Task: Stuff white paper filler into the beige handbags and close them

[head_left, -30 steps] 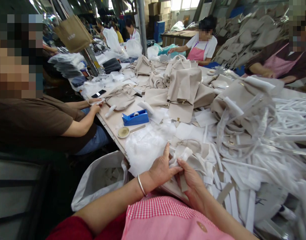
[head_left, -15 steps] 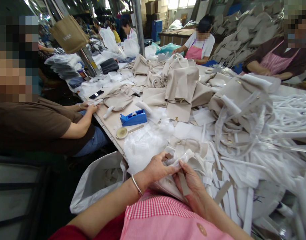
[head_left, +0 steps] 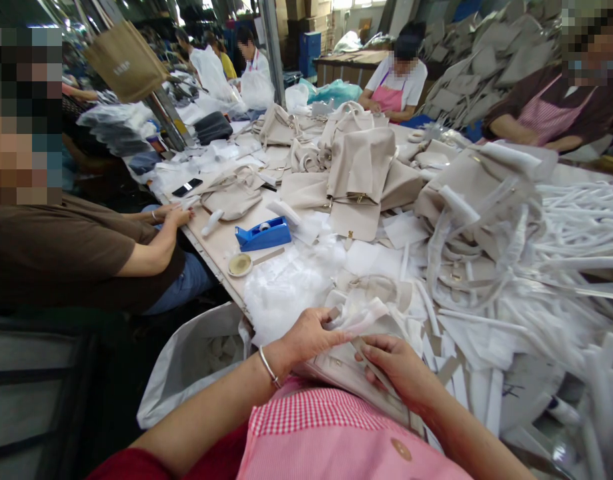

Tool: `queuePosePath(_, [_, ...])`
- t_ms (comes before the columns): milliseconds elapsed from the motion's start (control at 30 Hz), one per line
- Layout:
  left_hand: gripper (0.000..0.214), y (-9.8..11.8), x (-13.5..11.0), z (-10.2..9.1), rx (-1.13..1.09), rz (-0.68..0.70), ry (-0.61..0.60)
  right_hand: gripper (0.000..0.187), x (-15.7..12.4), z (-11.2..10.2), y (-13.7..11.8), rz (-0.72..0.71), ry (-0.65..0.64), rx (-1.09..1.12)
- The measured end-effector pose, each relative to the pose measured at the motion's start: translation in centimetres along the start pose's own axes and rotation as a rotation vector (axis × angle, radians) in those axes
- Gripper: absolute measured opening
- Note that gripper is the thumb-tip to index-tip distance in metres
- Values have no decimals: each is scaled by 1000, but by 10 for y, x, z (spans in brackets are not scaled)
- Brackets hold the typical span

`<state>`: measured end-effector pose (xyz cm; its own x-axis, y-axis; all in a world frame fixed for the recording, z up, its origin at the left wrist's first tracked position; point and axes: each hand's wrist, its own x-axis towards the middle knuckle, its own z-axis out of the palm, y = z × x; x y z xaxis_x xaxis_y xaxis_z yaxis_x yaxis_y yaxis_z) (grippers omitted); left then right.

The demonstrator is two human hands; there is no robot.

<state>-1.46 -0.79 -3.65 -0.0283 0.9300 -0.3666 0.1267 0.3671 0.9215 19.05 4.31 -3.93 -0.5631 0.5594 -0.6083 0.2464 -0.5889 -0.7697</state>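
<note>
A beige strap [head_left: 375,371] runs between the thumb and fingers of the right hand [head_left: 399,365], which are pinched nearly together on it. Left of those fingers, the left hand [head_left: 306,339] is half curled, thumb stretched along white wrapping [head_left: 362,319]; how firmly it grips, I cannot tell. Directly beneath both sets of fingers, a beige bag [head_left: 326,365] leans against the apron [head_left: 306,427], probably so the body steadies it. Beyond the left fingers, a blue tape dispenser [head_left: 264,234] sits on the surface [head_left: 213,257], seemingly within reach.
</note>
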Motion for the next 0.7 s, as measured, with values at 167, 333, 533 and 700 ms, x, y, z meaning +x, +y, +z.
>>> queuePosePath(167, [43,0,2,2,85,81,-8,30,12,7,2,-134,177,-230])
queuePosePath(333, [48,0,2,4,41,45,2,26,15,2,3,-97,60,-229])
queuePosePath(533, [45,-3,2,3,141,-17,26,25,25,4,15,-38,91,-95])
queuePosePath(700, [47,3,1,1,249,-66,52,32,39,11,9,-55,81,-35])
